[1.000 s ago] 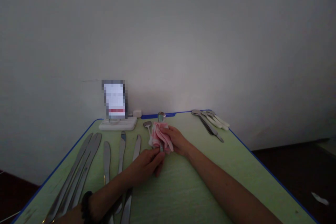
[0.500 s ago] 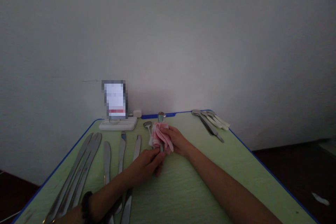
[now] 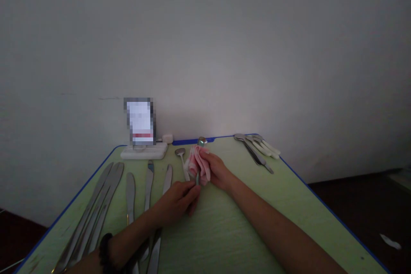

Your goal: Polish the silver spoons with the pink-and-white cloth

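Though unclear, spoon point(image 3: 202, 141) in left hand point(image 3: 179, 200).

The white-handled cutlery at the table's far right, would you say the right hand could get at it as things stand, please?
Probably not without letting go first: the right hand is closed on the pink cloth around a spoon, and steel cutlery lies between that hand and the white-handled cutlery.

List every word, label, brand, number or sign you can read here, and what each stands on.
None can be read.
Lit screen: pixelated, so any writing on it is illegible; only a red bar stands out.
White stand: no lettering can be made out.
Knives, held spoon and pink cloth: no mark can be made out.
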Tool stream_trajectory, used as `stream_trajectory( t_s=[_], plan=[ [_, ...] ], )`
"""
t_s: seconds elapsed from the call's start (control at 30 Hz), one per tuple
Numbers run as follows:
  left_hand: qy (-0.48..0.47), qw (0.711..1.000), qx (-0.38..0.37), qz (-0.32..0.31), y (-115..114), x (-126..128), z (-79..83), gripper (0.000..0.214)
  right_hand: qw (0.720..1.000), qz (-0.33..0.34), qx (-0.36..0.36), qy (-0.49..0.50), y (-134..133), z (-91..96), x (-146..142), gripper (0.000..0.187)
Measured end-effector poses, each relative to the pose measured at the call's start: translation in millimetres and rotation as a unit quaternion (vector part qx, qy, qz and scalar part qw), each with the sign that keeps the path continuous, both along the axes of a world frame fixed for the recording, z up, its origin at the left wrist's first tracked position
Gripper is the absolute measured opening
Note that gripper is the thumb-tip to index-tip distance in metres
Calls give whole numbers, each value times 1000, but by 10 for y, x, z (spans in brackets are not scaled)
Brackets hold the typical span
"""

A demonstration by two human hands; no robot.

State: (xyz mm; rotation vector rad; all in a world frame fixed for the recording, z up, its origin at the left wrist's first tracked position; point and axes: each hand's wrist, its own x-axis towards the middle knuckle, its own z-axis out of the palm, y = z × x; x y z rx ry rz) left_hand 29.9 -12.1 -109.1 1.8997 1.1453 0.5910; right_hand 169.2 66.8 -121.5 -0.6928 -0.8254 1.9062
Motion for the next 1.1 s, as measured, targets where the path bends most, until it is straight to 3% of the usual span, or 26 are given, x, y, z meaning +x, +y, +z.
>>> stream_trajectory(
  t_s=[0.13,0.23,0.47,0.67,0.8,1.0,1.1],
  plan=[
    [27,1000,-2,-5,2,-13,-2,44,991,-109,-36,70,74,-42,-21,16],
    [30,1000,-3,-6,-4,-11,11,43,984,-145,-53,89,93,-28,-31,9],
    [-83,995,-44,43,-21,-1,17,34,990,-104,-45,81,60,34,-6,6],
    [-56,997,-17,42,-35,-6,42,40,992,-74,-53,85,96,10,29,9],
    [-40,998,-17,46,-20,-7,16,40,994,-71,-22,77,60,1,8,8],
    [-50,996,-38,62,-4,-39,-16,36,980,-188,1,69,51,-57,-35,19],
    [-55,997,-38,47,-11,-54,-22,37,975,-208,-7,81,75,-66,-42,18]
  ],
)
